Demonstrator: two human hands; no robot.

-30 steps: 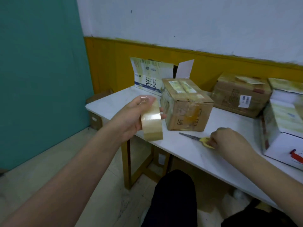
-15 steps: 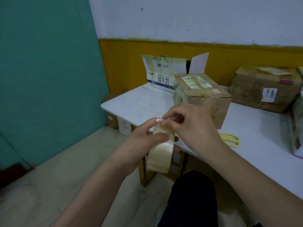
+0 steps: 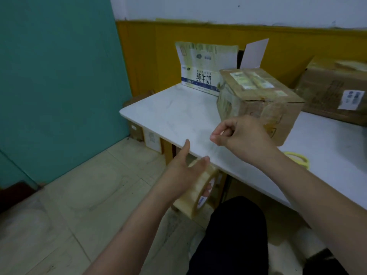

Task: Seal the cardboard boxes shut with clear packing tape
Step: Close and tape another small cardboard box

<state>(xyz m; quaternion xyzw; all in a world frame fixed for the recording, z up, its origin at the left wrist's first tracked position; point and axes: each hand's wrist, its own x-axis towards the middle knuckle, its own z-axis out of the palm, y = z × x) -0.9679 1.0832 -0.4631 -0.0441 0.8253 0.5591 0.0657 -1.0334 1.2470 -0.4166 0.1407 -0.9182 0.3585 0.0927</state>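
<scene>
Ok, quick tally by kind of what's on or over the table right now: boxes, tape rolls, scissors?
Cardboard boxes: 3, the taped brown box, the open white milk carton box behind it, the brown box at right.
Tape rolls: 1, the tape roll held by the left hand.
Scissors: 1, the yellow-handled scissors.
Total: 5.

Count, head view: three boxes on the surface (image 3: 178, 118) — one open printed carton (image 3: 200, 76) at far centre, one taped brown box (image 3: 256, 100) just right of it, one larger brown box (image 3: 333, 90) at far right, cut by the frame edge. One roll of clear tape (image 3: 195, 197), near centre; one pair of yellow-handled scissors (image 3: 297, 158) on the surface at right, partly hidden. Two hands: left hand (image 3: 183, 171), right hand (image 3: 238, 133).
</scene>
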